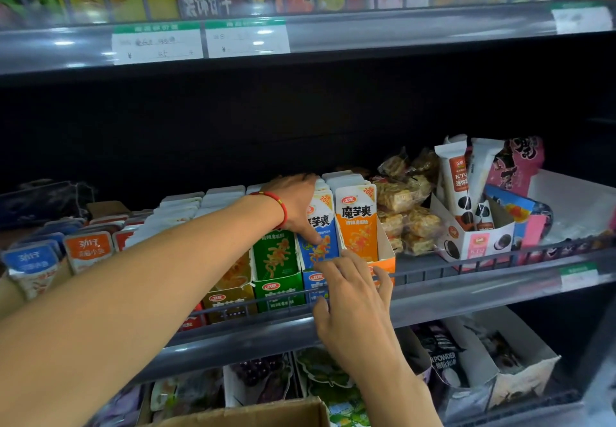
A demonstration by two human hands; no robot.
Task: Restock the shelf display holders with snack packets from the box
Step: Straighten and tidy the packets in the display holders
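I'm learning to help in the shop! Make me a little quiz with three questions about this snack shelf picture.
1. True or false: the left hand wears a red bracelet.
2. Which holder do both hands touch? A) green holder B) blue holder C) orange holder
3. Fill in: the cardboard box sits at the ___ edge of the picture.

Key:
1. True.
2. B. The left hand grips the blue packets from above, and the right hand touches their front.
3. Bottom.
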